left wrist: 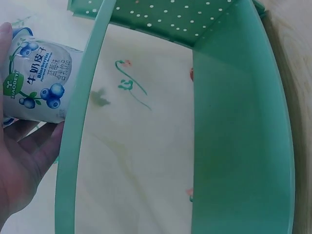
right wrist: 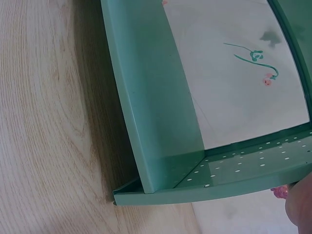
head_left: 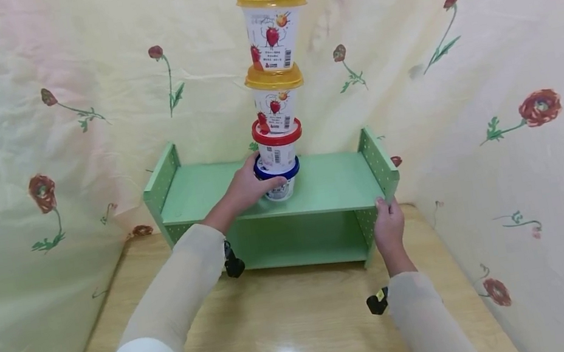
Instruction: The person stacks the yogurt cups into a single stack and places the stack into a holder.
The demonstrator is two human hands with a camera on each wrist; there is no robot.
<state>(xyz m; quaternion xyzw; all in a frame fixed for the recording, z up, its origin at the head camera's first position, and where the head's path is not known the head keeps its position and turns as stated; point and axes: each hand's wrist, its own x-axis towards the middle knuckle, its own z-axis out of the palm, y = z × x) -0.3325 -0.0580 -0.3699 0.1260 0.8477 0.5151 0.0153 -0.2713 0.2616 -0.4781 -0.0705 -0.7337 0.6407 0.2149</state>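
My left hand [head_left: 252,184] grips the lowest tub [head_left: 281,191] of a stack, a white tub with a blue lid and blueberry print that stands on the top board of a green shelf [head_left: 195,189]. On it sits a tub with a red lid [head_left: 279,155], then two white cups [head_left: 275,106] with yellow lids and strawberry print, one above the other. In the left wrist view, fingers and thumb lie around the blueberry tub [left wrist: 41,78]. My right hand [head_left: 391,225] holds the front edge of the shelf's right side panel; in the right wrist view only part of it shows.
The shelf's lower compartment [head_left: 297,238] is open at the front. It stands on a wood-grain table [head_left: 261,327]. Flower-printed cloth [head_left: 208,58] hangs behind and on both sides. The tall stack rises well above the shelf's side panels.
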